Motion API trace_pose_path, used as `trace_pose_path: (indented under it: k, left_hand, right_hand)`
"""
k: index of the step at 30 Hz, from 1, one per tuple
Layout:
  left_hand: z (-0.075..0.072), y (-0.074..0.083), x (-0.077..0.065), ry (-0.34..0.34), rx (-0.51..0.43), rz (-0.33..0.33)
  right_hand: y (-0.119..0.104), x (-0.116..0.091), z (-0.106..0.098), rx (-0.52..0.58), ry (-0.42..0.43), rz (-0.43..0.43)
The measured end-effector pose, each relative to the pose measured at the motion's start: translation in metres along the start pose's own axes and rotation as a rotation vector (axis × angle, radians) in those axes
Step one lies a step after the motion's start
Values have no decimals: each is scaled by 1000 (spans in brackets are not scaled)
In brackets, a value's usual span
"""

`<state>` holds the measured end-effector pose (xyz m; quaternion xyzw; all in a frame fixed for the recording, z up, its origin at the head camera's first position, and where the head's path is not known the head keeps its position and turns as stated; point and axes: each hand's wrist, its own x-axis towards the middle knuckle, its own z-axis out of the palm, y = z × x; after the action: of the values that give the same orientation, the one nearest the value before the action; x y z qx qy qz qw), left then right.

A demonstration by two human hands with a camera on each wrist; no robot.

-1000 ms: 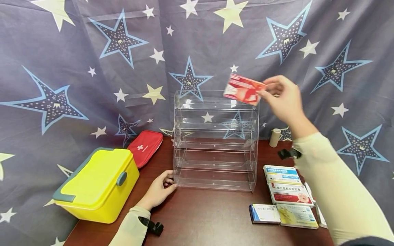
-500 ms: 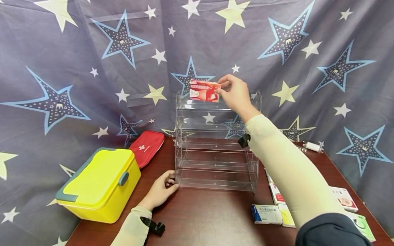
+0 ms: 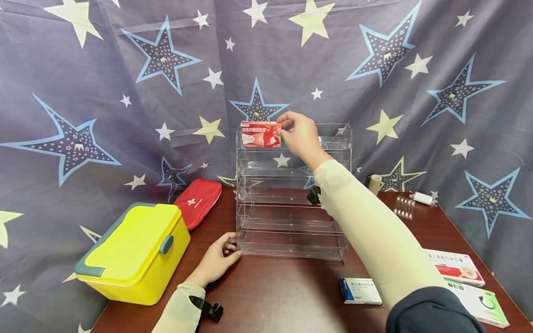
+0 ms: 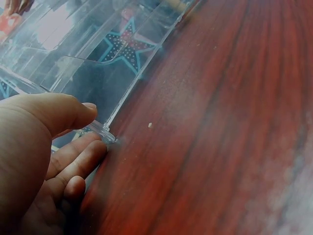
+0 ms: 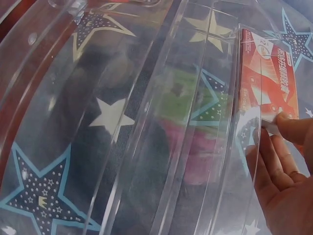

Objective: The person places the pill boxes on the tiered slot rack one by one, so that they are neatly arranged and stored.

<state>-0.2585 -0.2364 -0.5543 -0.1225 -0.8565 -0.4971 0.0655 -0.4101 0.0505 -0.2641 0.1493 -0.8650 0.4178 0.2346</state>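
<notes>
A clear acrylic tiered display rack [image 3: 290, 224] stands upright on the table. At its top tier, on the left side, my right hand [image 3: 303, 136] pinches the right end of a red-and-white medicine box [image 3: 260, 135]. In the right wrist view the box [image 5: 269, 73] sits at the top tier's front panel, thumb on its near edge and fingers beneath. My left hand [image 3: 216, 259] grips the rack's lower left corner. The left wrist view has the thumb [image 4: 80, 113] above the plastic edge and the fingers below it.
A yellow lidded box [image 3: 137, 249] and a red first-aid pouch [image 3: 197, 203] stand at left. On the right lie a blue-white medicine box [image 3: 361, 291], other medicine boxes [image 3: 455, 267], a blister pack [image 3: 404, 207] and a white roll [image 3: 422, 198]. My right sleeve covers part of that side.
The right hand has carried the red medicine box leftward from the rack's right side, then down to the top tier's left end. My left hand stays at the lower left corner.
</notes>
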Motion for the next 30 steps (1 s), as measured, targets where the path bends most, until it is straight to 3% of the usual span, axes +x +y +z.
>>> trace_pose_path:
  k: [20,28,30]
  left_hand:
    - [-4,-3,1,-38,-32,8]
    - [-3,0,0,-30,-36,4]
    - [-4,12,-2,-22,-34,9]
  right_hand:
    - [6,-3,1,7,-27,-41]
    - [22,-18,-32,110,0,-78]
    - [28,-27,-47,137,29,-89]
